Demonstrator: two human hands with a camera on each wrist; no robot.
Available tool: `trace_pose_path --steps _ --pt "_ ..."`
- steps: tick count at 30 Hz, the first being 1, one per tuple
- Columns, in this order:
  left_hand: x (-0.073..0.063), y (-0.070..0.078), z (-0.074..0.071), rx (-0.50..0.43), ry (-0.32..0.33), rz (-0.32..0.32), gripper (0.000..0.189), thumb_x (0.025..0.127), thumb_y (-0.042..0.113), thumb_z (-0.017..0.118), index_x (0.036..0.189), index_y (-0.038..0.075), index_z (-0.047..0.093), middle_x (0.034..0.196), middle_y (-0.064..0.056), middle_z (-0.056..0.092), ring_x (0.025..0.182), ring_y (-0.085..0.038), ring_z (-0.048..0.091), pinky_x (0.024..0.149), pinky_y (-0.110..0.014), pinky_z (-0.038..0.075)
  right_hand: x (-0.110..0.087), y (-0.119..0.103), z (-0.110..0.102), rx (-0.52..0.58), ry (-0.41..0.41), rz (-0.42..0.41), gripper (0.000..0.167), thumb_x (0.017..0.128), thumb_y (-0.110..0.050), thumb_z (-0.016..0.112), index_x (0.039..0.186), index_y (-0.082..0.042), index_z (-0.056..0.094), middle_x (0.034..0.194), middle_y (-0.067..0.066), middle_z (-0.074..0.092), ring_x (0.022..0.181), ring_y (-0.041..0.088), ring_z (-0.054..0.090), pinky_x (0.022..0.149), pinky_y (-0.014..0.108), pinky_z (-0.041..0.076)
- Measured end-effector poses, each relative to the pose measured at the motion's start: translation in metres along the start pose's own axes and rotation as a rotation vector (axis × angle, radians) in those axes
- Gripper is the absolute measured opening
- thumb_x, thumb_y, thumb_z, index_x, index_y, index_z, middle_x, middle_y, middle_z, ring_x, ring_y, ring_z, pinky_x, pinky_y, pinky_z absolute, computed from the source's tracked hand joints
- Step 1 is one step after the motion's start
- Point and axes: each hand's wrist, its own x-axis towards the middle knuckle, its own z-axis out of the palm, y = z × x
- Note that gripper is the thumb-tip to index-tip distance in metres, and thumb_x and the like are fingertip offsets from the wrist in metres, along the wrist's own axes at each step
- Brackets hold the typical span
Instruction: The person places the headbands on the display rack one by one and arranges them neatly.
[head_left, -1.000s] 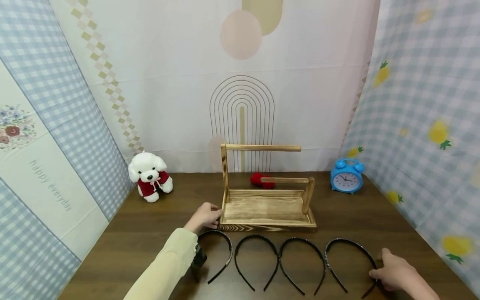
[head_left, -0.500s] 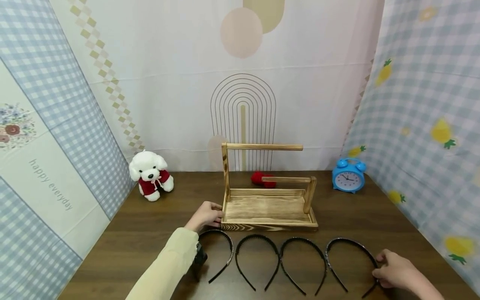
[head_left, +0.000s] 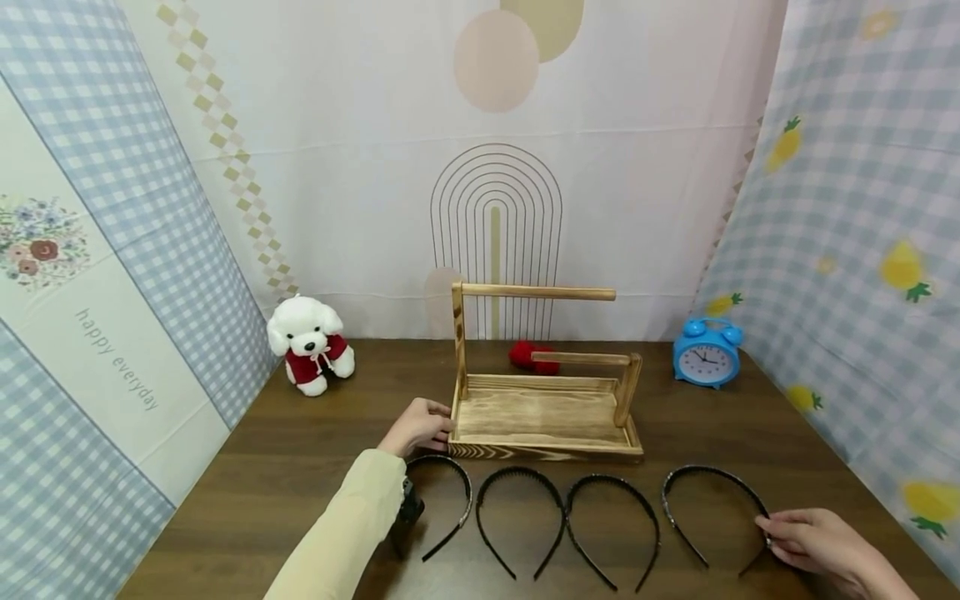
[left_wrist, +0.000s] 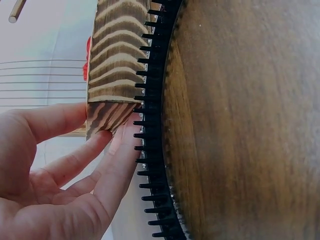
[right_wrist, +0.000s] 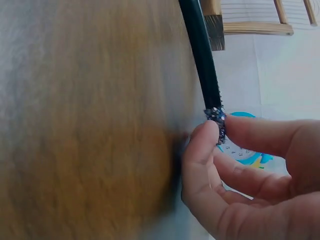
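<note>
Currently the right hand [head_left: 821, 546] pinches one leg of a sparkly black headband [head_left: 703, 468] between thumb and fingers, toward the desk's [head_left: 750, 442] near right corner. Three other headbands [head_left: 517, 471] lie in a row nearer the near edge. The left hand [head_left: 420, 427], thumb and fingers curved, grips a wooden rack's [head_left: 543, 454] left end; a blue alarm clock [head_left: 707, 362] stands by the far right corner.
</note>
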Motion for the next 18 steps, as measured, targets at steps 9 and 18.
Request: trace_pose_path --steps 9,18 --pt "0.0 0.005 -0.001 0.038 -0.043 -0.008 0.044 0.092 0.005 0.063 0.132 -0.01 0.052 0.106 -0.023 0.066 0.08 -0.026 0.068 0.07 -0.04 0.062 -0.006 0.01 -0.006 0.187 -0.093 -0.084 0.035 0.102 -0.005 0.046 0.123 0.023 0.042 0.102 0.011 0.064 0.095 0.019 0.068 0.091 0.038 0.057" --pt "0.002 0.002 -0.003 0.055 -0.049 -0.027 0.043 0.094 0.005 0.062 0.132 -0.01 0.052 0.102 -0.02 0.066 0.078 -0.023 0.067 0.069 -0.038 0.062 -0.013 0.004 0.0 0.096 0.031 -0.207 0.042 0.106 -0.021 0.044 0.124 0.018 0.043 0.103 0.01 0.062 0.095 0.019 0.068 0.087 0.036 0.059"
